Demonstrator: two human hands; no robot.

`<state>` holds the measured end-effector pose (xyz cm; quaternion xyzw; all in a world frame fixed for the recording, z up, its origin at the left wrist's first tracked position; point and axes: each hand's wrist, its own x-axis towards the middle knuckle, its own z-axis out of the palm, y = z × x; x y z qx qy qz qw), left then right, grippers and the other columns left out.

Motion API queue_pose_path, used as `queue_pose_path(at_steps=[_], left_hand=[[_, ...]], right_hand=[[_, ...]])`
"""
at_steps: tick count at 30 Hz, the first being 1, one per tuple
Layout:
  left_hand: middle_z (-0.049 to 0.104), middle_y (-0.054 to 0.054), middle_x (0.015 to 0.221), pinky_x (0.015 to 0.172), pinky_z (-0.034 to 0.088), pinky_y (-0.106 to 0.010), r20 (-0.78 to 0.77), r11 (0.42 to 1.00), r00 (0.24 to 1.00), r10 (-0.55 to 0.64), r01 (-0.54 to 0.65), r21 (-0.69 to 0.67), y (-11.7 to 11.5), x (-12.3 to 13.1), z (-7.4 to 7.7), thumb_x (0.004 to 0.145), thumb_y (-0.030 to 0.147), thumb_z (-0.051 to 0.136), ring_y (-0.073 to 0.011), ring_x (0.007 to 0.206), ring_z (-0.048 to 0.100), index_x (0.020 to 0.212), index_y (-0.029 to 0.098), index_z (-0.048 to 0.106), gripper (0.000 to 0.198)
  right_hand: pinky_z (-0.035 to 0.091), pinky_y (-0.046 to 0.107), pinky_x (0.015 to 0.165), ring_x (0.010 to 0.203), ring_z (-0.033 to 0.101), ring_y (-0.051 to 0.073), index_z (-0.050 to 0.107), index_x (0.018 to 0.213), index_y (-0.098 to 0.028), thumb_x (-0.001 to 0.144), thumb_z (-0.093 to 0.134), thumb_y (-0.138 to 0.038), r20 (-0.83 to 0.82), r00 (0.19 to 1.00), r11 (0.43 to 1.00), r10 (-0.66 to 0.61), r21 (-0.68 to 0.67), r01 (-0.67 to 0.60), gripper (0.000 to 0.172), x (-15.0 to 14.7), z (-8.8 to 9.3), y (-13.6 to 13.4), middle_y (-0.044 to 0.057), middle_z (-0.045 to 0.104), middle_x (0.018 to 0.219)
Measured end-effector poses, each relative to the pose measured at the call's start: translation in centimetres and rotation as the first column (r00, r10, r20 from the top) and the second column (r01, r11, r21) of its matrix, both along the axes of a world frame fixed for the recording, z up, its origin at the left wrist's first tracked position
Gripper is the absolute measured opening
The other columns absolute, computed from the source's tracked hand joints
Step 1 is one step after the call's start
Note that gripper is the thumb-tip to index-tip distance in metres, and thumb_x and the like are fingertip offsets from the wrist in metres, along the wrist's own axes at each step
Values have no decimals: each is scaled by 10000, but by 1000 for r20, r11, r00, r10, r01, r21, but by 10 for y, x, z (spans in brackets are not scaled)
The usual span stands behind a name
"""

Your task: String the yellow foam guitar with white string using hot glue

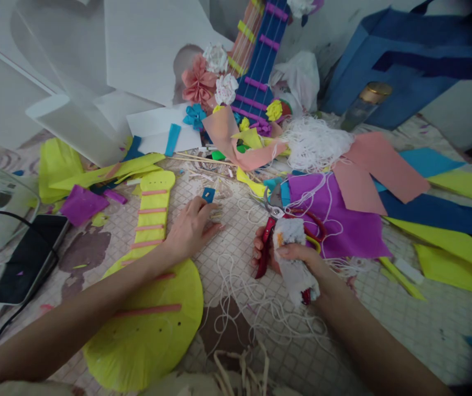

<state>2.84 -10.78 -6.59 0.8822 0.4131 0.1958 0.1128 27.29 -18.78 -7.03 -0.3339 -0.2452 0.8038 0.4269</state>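
Over the table's middle, my left hand point(190, 228) has its fingers drawn together around what look like short thin sticks point(216, 212), partly hidden by the fingers. A small blue paper piece with a hole point(208, 194) shows just beyond its fingertips. My right hand point(297, 258) grips red-handled pruning shears point(265, 247), one handle wrapped in whitish cloth; the blades point away from me. Under my left forearm lies a yellow paper-covered guitar shape point(157, 330) with pink strips across it. Loose white string point(256, 302) tangles between my hands.
Scissors point(320, 223) and purple paper point(351, 220) lie beyond the shears. A blue guitar model point(256, 71) with paper flowers stands at the back. A glass bottle point(365, 104) is near a blue bag point(384, 60). At left are a phone point(29, 258) and cables.
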Motion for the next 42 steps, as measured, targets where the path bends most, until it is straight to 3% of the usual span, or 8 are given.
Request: queue_pose_path(at_steps=[7, 11, 15, 20, 27, 33, 42], left_hand=[[518, -133, 1060, 852, 495, -461, -58, 997, 996, 66, -64, 35, 3, 5, 1, 889, 384, 531, -268, 979, 518, 1200, 142, 494, 396], [520, -132, 1034, 855, 490, -459, -94, 998, 993, 66, -64, 22, 6, 10, 2, 909, 364, 497, -265, 963, 512, 1130, 135, 541, 322], [510, -132, 1039, 857, 490, -453, -65, 996, 994, 85, -82, 39, 14, 15, 4, 916, 272, 465, -260, 968, 509, 1195, 127, 524, 320], [536, -110, 984, 842, 493, -415, 22, 997, 997, 74, -75, 24, 28, 8, 7, 900, 162, 446, -225, 916, 536, 1058, 138, 600, 222], [595, -79, 905, 769, 502, -371, 100, 994, 990, 103, -105, 12, 41, -11, 5, 855, 122, 503, -199, 836, 581, 944, 157, 605, 139], [608, -76, 890, 765, 487, -353, 39, 996, 996, 85, -85, -1, 47, 1, 7, 840, 129, 522, -203, 840, 581, 891, 162, 628, 123], [619, -47, 789, 746, 474, -328, -4, 1000, 1000, 23, -23, -19, 52, 12, 8, 799, 109, 538, -196, 804, 586, 756, 169, 622, 113]], right_hand=[[501, 435, 779, 776, 587, 205, 609, 1001, -201, 577, 677, -284, -25, 1000, 1000, 5, -1, -5, 437, 0, 0, 0, 41, 604, 840], [506, 424, 805, 793, 588, 200, 603, 1020, -208, 581, 668, -252, -48, 999, 1000, -2, -13, 1, 446, -1, -1, -1, 38, 607, 856], [519, 401, 801, 801, 593, 204, 608, 1022, -208, 581, 673, -223, -91, 995, 998, -31, -57, 26, 447, -3, 2, -6, 40, 611, 864], [529, 391, 761, 786, 612, 200, 606, 1027, -206, 633, 646, -211, -86, 995, 996, -56, -78, 50, 396, -5, 10, -8, 44, 629, 879], [520, 389, 748, 734, 609, 181, 625, 954, -195, 559, 691, -238, -133, 991, 999, 22, -23, -25, 402, -5, 2, 1, 24, 621, 815], [516, 370, 734, 764, 613, 189, 624, 951, -201, 623, 642, -226, -132, 991, 1000, -12, -24, 9, 329, -9, 11, -4, 31, 625, 847], [528, 381, 727, 744, 609, 199, 620, 913, -197, 588, 683, -249, -117, 993, 1000, -24, 0, 25, 335, -8, -1, -2, 48, 632, 830]])
